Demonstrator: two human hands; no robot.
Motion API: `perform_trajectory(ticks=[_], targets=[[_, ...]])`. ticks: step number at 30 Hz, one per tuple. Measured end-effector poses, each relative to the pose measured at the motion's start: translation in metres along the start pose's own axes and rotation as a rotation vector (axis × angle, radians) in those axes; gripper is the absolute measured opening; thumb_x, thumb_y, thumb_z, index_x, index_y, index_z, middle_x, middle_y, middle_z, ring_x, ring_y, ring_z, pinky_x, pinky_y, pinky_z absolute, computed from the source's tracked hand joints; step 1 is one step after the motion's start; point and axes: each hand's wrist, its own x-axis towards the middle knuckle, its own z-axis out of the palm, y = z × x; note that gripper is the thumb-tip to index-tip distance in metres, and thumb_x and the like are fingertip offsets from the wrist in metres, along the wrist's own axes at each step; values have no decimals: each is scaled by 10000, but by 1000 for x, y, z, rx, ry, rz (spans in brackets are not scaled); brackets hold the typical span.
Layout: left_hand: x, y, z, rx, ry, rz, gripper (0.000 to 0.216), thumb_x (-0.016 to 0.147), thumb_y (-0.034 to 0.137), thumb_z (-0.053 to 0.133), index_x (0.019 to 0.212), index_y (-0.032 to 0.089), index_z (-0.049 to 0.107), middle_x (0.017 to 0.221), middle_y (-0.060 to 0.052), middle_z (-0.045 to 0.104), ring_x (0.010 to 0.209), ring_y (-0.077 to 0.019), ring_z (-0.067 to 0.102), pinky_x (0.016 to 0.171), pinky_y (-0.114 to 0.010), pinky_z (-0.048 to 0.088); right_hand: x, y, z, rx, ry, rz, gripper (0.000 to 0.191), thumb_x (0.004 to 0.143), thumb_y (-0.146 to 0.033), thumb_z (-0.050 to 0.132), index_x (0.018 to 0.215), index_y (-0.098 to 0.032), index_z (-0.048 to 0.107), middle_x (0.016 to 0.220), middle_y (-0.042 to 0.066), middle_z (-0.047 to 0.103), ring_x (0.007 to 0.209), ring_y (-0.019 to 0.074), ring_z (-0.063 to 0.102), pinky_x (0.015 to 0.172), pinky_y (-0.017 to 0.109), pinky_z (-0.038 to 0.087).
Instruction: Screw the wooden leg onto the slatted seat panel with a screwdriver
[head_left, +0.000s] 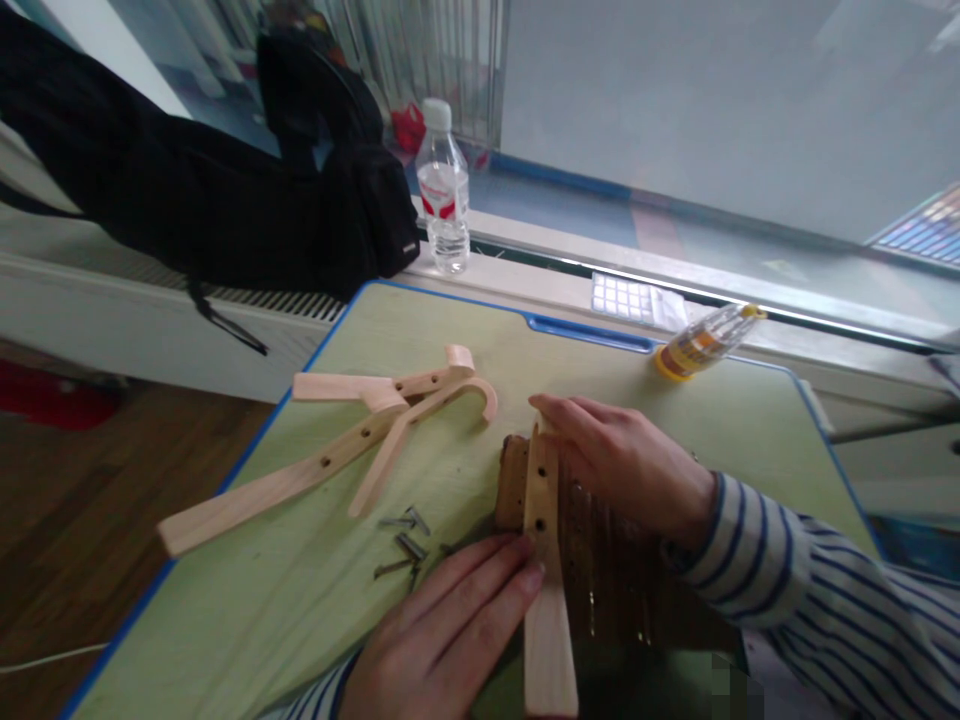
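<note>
A pale wooden strip with two drilled holes (pixel 550 610) points away from me, its far part beside a brown wooden block (pixel 512 480). Fingers of my left hand (pixel 457 625) press together against the strip's left edge and top. At the far end, my right hand (pixel 626 460) closes around the strip from the right, partly hiding that end. Several metal screws (pixel 409 545) lie loose just beyond my left hand. Farther left rest more pale wooden pieces with holes, among them a long strip (pixel 262 490) and a hook-shaped piece (pixel 420 420).
The light green table (pixel 247 610) has a blue edge. A bottle with a yellow cap and base (pixel 705 342) stands tilted in view at the back right. Behind the table are a water bottle (pixel 448 195), a white gridded sheet (pixel 622 297) and a black bag (pixel 247 200).
</note>
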Motion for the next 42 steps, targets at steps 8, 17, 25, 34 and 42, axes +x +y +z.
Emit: perform_trajectory(ticks=[8,17,25,34,42], targets=[[-5,0,5,10,35,5,612,800,585,545,1220,141,567,1137,-106,666,1079,-225,617,953,-303,502,0,-3,-3,-28,13,-17,334,934,-210,398,1249,-108,445,1065,117,652,901,184,636,765,300,513],[-16,-1,12,-5,-3,-35,701,807,629,488,1318,150,472,1247,-110,601,1157,-239,560,992,-323,467,0,-4,-4,15,42,26,457,915,-254,427,1341,-96,372,1084,135,646,866,207,648,737,339,535],[-17,-2,-2,-58,130,-149,600,896,572,326,1301,154,469,1276,-118,565,1178,-242,532,1007,-380,442,-19,-9,-17,-16,194,-25,697,807,-234,542,1411,-78,231,1361,203,443,1062,232,578,839,363,531],[-10,-19,-26,-80,460,-791,270,881,343,496,1042,183,643,1019,-47,692,834,-160,656,668,-227,535,-64,-38,-52,-146,332,38,292,866,-264,504,1136,-159,542,1053,110,646,944,211,618,805,374,511],[-59,-7,-53,39,71,-617,237,841,344,534,909,171,682,905,-54,702,811,-168,645,679,-237,522,-108,-88,-66,-92,296,63,114,879,-251,487,915,-199,583,834,33,642,700,139,579,629,268,446]])
